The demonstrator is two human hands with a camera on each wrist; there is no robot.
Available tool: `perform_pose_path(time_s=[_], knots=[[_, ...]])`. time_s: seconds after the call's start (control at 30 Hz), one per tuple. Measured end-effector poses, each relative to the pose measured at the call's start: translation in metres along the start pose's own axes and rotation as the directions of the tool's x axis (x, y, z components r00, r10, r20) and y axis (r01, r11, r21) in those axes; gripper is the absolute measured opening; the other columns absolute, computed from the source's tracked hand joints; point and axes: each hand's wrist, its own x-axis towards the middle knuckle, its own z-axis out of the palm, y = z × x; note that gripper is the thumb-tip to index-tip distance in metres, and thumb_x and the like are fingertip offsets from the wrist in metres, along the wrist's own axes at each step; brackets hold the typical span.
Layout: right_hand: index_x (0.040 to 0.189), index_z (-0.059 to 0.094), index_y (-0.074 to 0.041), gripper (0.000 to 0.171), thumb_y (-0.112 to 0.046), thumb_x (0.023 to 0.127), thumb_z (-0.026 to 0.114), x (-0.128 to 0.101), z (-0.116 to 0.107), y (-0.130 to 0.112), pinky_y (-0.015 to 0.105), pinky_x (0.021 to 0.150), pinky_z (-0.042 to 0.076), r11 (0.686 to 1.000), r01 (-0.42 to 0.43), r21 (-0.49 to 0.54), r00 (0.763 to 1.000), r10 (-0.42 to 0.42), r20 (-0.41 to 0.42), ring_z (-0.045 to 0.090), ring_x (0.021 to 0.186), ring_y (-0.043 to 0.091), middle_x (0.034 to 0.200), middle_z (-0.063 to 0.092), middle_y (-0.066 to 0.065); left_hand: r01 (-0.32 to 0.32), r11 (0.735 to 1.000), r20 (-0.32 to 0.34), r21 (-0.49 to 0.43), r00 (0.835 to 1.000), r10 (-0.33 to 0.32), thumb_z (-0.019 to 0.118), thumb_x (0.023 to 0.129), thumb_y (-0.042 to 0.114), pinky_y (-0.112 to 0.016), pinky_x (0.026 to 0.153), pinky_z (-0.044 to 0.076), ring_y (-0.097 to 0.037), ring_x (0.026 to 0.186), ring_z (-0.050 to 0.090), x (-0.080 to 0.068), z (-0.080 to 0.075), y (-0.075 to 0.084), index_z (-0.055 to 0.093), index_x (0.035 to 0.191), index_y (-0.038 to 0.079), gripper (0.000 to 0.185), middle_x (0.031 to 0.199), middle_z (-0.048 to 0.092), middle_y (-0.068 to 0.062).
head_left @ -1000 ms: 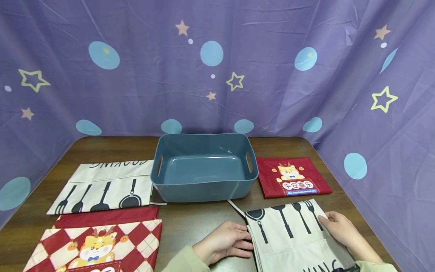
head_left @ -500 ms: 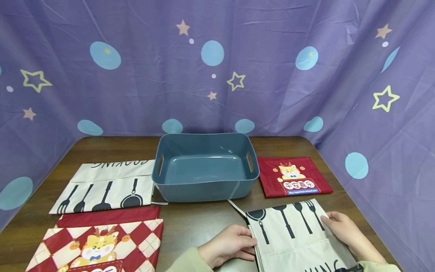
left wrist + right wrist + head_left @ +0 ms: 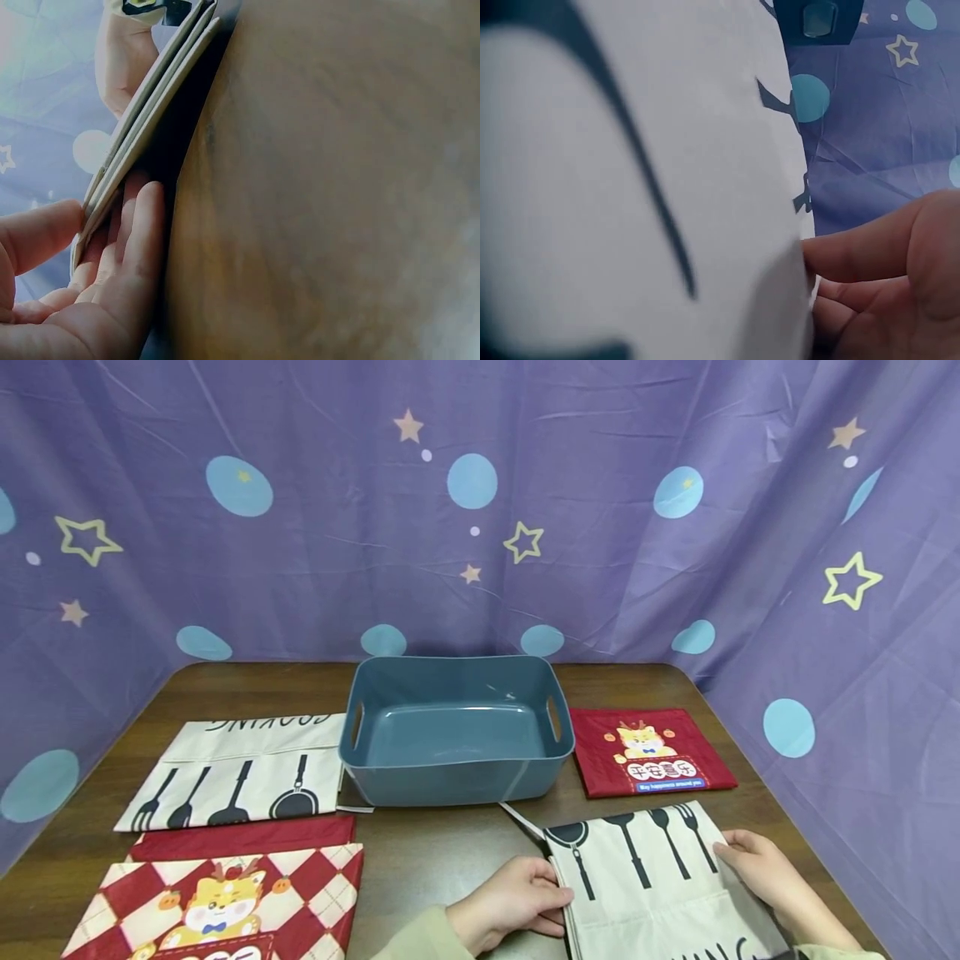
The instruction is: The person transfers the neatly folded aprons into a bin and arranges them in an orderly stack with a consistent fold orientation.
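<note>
1. While both hands flank it, the folded cream apron (image 3: 660,885) lies at 5 o'clock from the blue bin (image 3: 453,731), long axis running 12–6.
2. Left hand (image 3: 517,902) pinches its 9 o'clock edge, thumb above, fingers under.
3. Right hand (image 3: 757,868) pinches the 3 o'clock edge; equally near.

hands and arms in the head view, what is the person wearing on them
Both hands are bare: no gloves, no rings visible. The left hand comes out of a pale yellow-green sleeve; the right hand has the same sleeve colour at the wrist, with a dark strap beside it.
</note>
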Motion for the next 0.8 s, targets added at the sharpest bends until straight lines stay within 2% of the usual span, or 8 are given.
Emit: perform_pose_path(time_s=[0.2, 0.43, 0.8], knots=[[0.128, 0.045, 0.021, 0.043, -0.014, 0.103, 0.045, -0.004, -0.004, -0.007, 0.024, 0.069, 0.05, 0.998, -0.008, 0.064, 1.0, 0.008, -0.011, 0.06, 0.08, 0.006, 0.101, 0.071, 0.013, -0.019, 0.999, -0.013, -0.037, 1.0, 0.019, 0.06, 0.093, -0.003, -0.046, 0.072, 0.061, -0.025, 0.074, 0.071, -0.002, -0.002, 0.004, 0.057, 0.101, -0.006, 0.009, 0.096, 0.072, -0.027], [0.13, 0.043, 0.022, 0.044, -0.013, 0.103, 0.046, -0.006, -0.006, -0.013, 0.025, 0.068, 0.052, 0.993, 0.006, 0.116, 0.999, -0.002, -0.032, 0.061, 0.077, 0.004, 0.101, 0.071, 0.013, -0.058, 0.997, -0.015, -0.056, 0.998, 0.058, 0.06, 0.093, -0.001, -0.044, 0.069, 0.062, -0.02, 0.07, 0.068, -0.006, -0.008, 0.014, 0.055, 0.103, -0.006, 0.012, 0.091, 0.072, -0.015], [0.131, 0.043, 0.021, 0.045, -0.014, 0.103, 0.048, -0.004, -0.006, -0.02, 0.023, 0.07, 0.051, 0.995, 0.039, 0.092, 0.998, -0.034, -0.051, 0.058, 0.079, 0.0, 0.101, 0.07, 0.011, -0.097, 0.995, -0.011, -0.02, 0.995, 0.097, 0.06, 0.094, 0.001, -0.041, 0.067, 0.062, -0.016, 0.069, 0.067, -0.008, -0.016, 0.021, 0.055, 0.104, -0.006, 0.013, 0.087, 0.07, -0.009]])
